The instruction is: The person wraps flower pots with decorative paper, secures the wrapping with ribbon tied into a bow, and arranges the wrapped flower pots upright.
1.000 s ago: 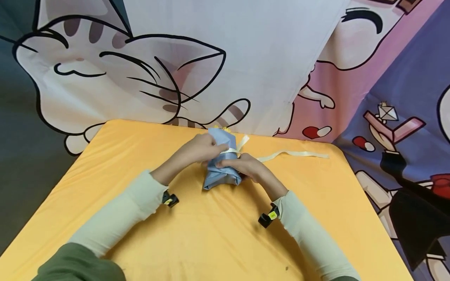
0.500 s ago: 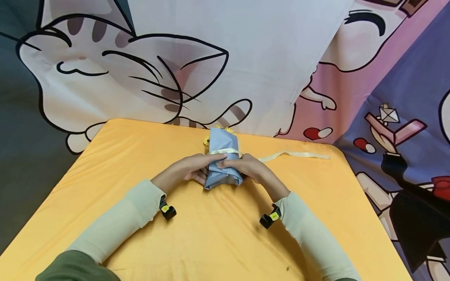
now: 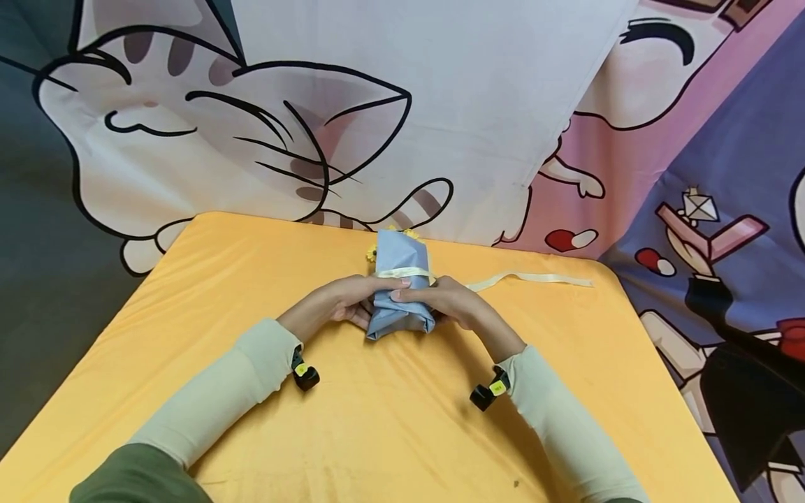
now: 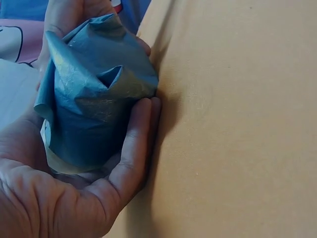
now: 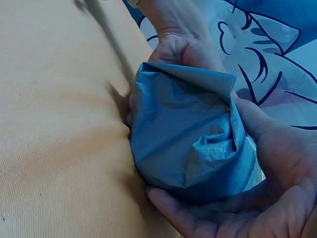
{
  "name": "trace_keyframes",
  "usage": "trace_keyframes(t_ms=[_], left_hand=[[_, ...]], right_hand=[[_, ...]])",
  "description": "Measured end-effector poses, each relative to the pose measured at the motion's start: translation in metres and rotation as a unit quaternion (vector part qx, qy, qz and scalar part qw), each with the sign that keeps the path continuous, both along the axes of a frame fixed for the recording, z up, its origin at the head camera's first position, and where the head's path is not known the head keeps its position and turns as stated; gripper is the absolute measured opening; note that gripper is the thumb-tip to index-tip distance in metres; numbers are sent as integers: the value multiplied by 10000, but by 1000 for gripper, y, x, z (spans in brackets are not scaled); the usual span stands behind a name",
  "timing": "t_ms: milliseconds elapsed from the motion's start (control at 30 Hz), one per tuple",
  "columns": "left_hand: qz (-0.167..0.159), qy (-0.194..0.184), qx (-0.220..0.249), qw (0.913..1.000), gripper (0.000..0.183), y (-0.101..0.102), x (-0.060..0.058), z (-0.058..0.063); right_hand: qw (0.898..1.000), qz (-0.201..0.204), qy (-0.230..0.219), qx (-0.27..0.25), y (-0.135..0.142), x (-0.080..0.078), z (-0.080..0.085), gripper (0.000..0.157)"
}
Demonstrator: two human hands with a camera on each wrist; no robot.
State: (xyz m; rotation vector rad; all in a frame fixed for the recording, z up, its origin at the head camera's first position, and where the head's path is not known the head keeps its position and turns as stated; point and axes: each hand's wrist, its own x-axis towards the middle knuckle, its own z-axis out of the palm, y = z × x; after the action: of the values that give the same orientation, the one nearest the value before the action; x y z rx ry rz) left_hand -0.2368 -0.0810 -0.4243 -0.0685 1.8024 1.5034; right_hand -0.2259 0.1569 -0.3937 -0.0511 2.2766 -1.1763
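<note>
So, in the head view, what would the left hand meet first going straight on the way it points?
The blue bundle: the left hand grips its side. Beyond it, probably the right hand, though depth is hard to judge.

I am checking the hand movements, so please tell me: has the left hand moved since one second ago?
Yes. In the head view, the left hand has moved back, away from the far edge of the yellow table.

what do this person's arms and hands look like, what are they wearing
The left hand and right hand are ungloved. Pale green sleeves cover the forearms, with darker green fabric higher up. Each wrist carries a small black camera with a yellow patch.
</note>
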Motion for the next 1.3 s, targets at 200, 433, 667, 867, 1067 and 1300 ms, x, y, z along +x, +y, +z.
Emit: trace_keyframes(t_ms=[200, 433, 667, 867, 1067, 1300], left_hand=[[30, 21, 45, 10000, 71, -1, 1, 0], [52, 57, 83, 9999, 78, -8, 4, -1], [110, 50, 166, 9998, 79, -9, 6, -2], [18, 8, 155, 9999, 72, -3, 6, -4], [59, -7, 168, 9998, 71, -4, 6, -5], [67, -47, 163, 9998, 71, -4, 3, -6]], right_hand=[[9991, 335, -155, 193, 13, 6, 16, 68], [9738, 505, 1087, 1933, 33, 4, 31, 71], [9675, 801, 1977, 1356, 59, -11, -9, 22], [9774, 624, 1732, -1041, 114, -21, -12, 26], [9672, 807, 1940, -1428, 146, -20, 17, 15], [9667, 506, 2474, 427, 182, -23, 50, 27]])
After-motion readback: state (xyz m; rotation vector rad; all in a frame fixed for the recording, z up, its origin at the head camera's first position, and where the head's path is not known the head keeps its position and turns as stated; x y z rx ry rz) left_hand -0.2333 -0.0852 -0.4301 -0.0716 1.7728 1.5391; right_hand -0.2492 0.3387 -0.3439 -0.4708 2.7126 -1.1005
